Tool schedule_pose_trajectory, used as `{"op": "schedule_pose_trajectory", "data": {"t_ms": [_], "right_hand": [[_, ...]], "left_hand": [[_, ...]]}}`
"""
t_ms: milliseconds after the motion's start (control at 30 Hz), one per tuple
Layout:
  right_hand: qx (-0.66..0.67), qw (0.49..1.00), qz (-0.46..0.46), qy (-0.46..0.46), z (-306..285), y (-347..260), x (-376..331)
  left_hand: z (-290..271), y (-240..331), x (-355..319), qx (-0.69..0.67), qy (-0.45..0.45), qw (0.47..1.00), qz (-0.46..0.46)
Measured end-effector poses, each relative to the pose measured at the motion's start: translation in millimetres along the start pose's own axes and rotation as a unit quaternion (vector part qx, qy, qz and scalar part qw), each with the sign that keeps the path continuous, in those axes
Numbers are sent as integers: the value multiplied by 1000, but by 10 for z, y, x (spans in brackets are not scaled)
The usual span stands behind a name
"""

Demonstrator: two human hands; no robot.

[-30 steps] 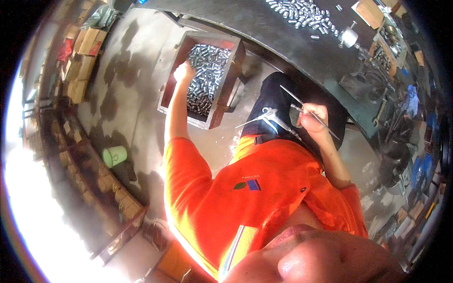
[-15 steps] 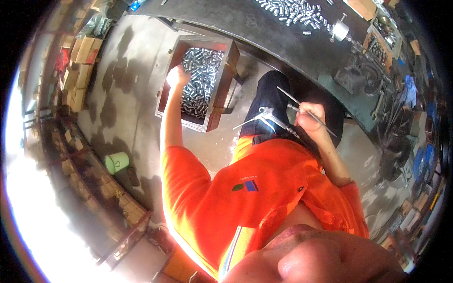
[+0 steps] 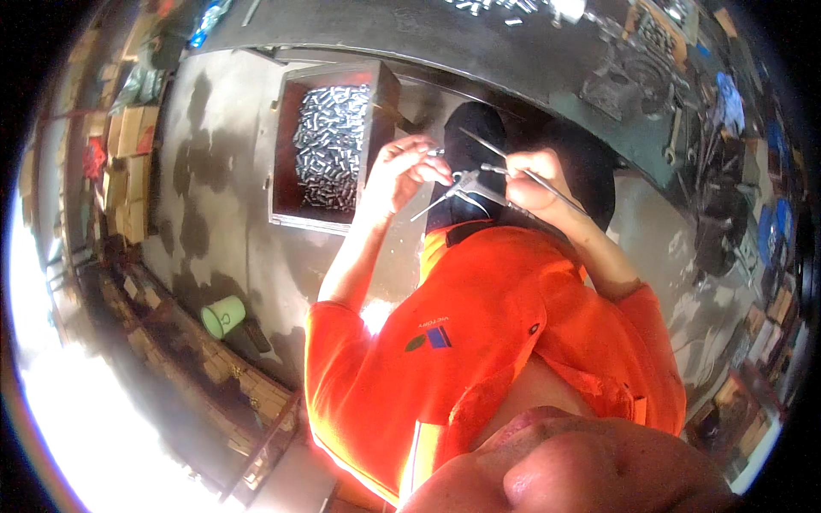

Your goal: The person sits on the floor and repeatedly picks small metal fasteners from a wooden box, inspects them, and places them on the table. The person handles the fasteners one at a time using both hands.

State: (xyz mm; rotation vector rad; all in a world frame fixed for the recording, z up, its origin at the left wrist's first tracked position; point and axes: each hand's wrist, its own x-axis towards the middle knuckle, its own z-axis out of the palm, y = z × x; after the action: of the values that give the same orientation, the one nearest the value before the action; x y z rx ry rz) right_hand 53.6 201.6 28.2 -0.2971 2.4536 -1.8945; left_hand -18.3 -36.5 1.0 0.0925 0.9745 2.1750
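Fingers (image 3: 430,164) of the left hand (image 3: 402,171) are pinched together on a small metal piece (image 3: 437,152), which sits at the fingertips and points toward the right hand (image 3: 537,179). The right hand's fingers are curled shut around a bundle of thin metal rods (image 3: 522,175); one rod runs up and left past the knuckles, another down and right along the wrist, and short ends splay out to the left at a point (image 3: 466,181) just below the left fingertips. The small piece thus lies between the two hands, just beside the rod ends; whether it touches them cannot be told. Both hands meet in front of the person's dark trousers (image 3: 479,145), above the hem of an orange shirt (image 3: 479,333) whose short sleeves cover both upper arms.

To the left of the left hand, near it but apart, stands an open box (image 3: 286,145) with dark red walls, filled with many short shiny metal pieces (image 3: 329,145) like the one held. The box rests on a grey concrete floor (image 3: 214,222) mottled with darker patches. Farther down and left on the floor stands a pale green cup (image 3: 222,316). Along the top runs the curved edge of a dark workbench (image 3: 428,43), with more shiny pieces scattered on it. Cardboard boxes (image 3: 128,137) are stacked at the far left.
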Motion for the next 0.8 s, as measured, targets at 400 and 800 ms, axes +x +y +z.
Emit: {"op": "schedule_pose_trajectory", "data": {"t_ms": [400,800], "right_hand": [[-34,996,-79,-22,-77,-157,50],[-63,993,-91,46,45,-39,65]], "left_hand": [[345,-231,87,136,16,991,8],[601,-107,146,292,-20,954,62]]}}
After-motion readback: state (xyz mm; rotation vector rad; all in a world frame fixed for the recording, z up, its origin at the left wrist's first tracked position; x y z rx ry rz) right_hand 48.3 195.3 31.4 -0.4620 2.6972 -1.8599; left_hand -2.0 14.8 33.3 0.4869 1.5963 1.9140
